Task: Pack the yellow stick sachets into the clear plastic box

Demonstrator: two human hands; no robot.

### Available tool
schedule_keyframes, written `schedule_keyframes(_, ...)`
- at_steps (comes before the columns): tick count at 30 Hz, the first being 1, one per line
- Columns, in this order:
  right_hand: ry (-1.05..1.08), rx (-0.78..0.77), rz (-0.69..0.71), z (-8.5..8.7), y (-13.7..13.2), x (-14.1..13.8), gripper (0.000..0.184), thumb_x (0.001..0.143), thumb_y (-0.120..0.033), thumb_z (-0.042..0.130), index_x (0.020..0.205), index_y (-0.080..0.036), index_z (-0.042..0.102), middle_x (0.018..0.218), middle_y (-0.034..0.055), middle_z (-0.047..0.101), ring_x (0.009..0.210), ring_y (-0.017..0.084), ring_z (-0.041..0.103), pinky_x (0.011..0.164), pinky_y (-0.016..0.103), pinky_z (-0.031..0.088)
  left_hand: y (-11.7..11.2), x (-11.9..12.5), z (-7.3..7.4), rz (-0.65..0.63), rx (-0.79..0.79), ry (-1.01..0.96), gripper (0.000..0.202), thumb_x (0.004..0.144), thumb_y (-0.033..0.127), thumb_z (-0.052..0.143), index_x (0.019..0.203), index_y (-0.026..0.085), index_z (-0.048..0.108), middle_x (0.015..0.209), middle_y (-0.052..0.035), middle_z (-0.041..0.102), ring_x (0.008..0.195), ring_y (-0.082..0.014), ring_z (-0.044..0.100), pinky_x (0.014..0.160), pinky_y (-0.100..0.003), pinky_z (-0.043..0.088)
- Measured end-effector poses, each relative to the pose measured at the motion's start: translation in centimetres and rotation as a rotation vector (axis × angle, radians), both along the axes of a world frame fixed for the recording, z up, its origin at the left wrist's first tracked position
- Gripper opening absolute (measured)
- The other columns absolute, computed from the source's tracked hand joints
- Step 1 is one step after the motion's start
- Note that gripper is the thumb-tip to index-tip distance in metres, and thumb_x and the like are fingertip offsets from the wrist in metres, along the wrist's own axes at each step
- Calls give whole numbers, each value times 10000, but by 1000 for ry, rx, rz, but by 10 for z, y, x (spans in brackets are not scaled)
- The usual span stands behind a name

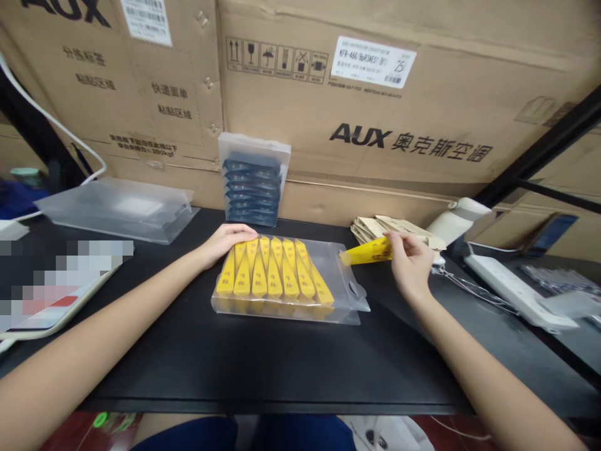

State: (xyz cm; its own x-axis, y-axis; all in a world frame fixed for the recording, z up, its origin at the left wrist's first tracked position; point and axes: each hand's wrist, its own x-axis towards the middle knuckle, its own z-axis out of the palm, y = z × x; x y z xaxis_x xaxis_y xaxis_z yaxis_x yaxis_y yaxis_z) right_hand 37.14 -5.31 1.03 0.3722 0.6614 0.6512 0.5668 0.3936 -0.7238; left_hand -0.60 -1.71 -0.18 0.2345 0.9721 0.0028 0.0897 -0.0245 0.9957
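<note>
In the head view a clear plastic box (345, 311) lies flat on the black table, with a row of yellow wedge-shaped packets (267, 269) packed side by side inside it. My left hand (230, 241) grips the box's far left corner, its fingers curled over the edge. Between the fingertips and thumb of my right hand (413, 260) is one more yellow packet (370, 251). That packet's narrow tip is at the box's right-hand end, where a flap with a cut-out stands open.
Behind stands a clear box of dark blue packets (252, 188). An empty-looking plastic sleeve (122, 210) and a phone-like device (61, 294) lie left. Brown paper packets (369, 230), a pale bottle (460, 219) and a power strip (511, 291) are right. Large cartons (300, 113) form the back.
</note>
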Motion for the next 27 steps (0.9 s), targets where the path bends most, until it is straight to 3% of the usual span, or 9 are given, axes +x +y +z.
schedule_keyframes(4, -6, 59, -57, 5, -4, -3, 297, 760, -450, 666, 737, -154, 670, 658, 47, 669, 583, 182, 623, 570, 316, 509, -1, 0, 0, 2, -4, 5, 249, 641, 400, 764, 789, 201, 741, 795, -14, 719, 793, -202, 650, 765, -298, 474)
schedule_keyframes(6, -47, 16, -48, 6, -6, -3, 305, 736, -462, 691, 715, -159, 666, 657, 51, 670, 585, 187, 623, 553, 312, 500, -1, -1, 1, 2, -2, 8, 252, 639, 402, 765, 789, 201, 741, 798, -15, 720, 797, -202, 651, 770, -298, 475)
schedule_keyframes(12, -192, -441, 183, 2, -4, -1, 387, 675, -527, 725, 761, -151, 695, 732, 84, 712, 616, 198, 640, 526, 287, 484, -1, -1, 1, 2, -2, 11, 280, 635, 416, 765, 805, 195, 738, 814, -27, 723, 821, -225, 660, 793, -323, 484)
schedule_keyframes(16, -136, -666, 356, 0, -6, -5, 432, 611, -513, 779, 827, -146, 707, 779, 93, 730, 681, 208, 669, 584, 287, 514, 0, -1, -1, 2, 5, 20, 280, 640, 419, 760, 808, 196, 736, 810, -29, 723, 824, -232, 663, 800, -335, 489)
schedule_keyframes(21, 27, -740, 442, 3, -9, -7, 442, 639, -516, 772, 894, -160, 711, 769, 79, 736, 635, 186, 666, 553, 276, 509, 1, -1, -1, -3, 9, 20, 278, 640, 418, 762, 807, 196, 738, 807, -28, 726, 821, -228, 664, 802, -331, 489)
schedule_keyframes(27, 141, -786, 509, 1, -7, -7, 394, 620, -481, 800, 834, -161, 713, 743, 67, 729, 637, 170, 667, 586, 270, 512, 1, -2, -1, -1, 15, 24, 287, 640, 427, 762, 809, 196, 740, 816, -33, 729, 827, -231, 666, 804, -334, 490)
